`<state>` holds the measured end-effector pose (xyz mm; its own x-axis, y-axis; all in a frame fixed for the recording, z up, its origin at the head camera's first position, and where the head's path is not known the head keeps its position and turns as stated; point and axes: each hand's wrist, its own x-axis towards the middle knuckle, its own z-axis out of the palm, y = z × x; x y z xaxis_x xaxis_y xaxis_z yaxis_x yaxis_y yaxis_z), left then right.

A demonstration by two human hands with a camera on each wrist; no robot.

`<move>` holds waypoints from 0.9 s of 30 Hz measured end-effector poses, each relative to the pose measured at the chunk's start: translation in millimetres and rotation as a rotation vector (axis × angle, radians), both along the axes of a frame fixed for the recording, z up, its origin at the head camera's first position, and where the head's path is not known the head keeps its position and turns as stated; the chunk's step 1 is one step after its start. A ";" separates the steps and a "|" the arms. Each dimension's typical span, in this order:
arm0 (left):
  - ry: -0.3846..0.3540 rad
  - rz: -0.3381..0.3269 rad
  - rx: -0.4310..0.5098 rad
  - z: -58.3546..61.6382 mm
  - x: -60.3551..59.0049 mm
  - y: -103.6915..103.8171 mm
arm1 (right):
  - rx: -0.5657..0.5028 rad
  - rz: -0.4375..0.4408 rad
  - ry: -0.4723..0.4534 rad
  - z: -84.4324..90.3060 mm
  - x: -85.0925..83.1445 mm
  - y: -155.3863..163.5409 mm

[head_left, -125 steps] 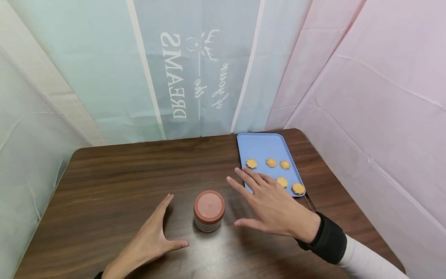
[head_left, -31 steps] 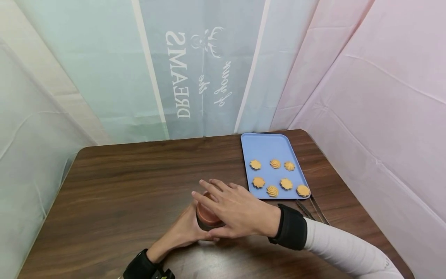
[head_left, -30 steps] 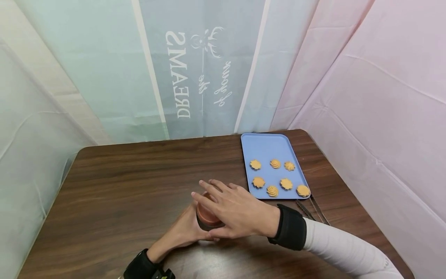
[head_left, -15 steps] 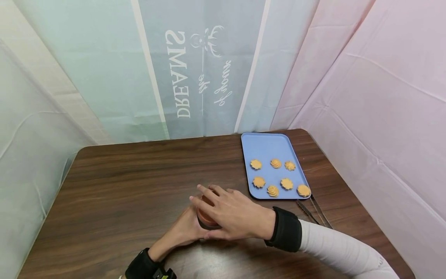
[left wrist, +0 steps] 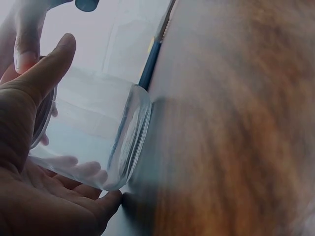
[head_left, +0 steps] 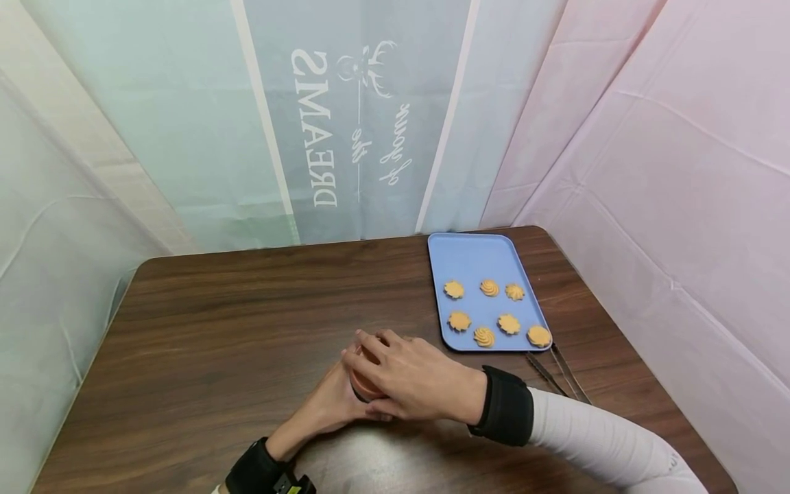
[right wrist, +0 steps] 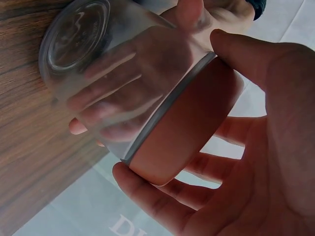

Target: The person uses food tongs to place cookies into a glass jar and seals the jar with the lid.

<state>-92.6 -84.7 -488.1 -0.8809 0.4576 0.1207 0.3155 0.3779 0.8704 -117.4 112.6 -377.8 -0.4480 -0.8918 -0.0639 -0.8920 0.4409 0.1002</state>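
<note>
While gripped, jar (head_left: 364,384) between fingers (head_left: 364,343)

The right hand (head_left: 412,379) fingers have curled down around the lid (right wrist: 189,120).

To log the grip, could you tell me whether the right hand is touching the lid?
Touching: in the right wrist view the right hand's fingers curl round the lid.

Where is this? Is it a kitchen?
Probably not a real kitchen. It looks like a small set-up work corner: a dark wooden table with pastel cloth sheets hung around it like walls. A blue tray of cookies and a lidded glass jar give it a snack-packing look.
</note>
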 end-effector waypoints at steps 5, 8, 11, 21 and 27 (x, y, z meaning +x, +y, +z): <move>-0.012 0.007 0.002 0.3 -0.2 -0.9 | -0.009 0.018 -0.017 1.5 -1.8 -1.4; -0.029 0.001 0.025 0.3 0.3 -2.3 | -0.008 0.032 -0.023 2.1 -3.0 -1.6; -0.057 -0.015 0.069 -0.3 0.5 -3.2 | -0.004 0.049 -0.017 2.3 -4.2 -1.0; -0.086 -0.031 0.120 -3.4 -0.8 -3.7 | -0.001 0.085 -0.017 2.8 -9.3 -0.3; -0.081 -0.037 0.112 -3.4 -1.4 -4.2 | 0.011 0.102 -0.018 4.6 -11.7 -0.6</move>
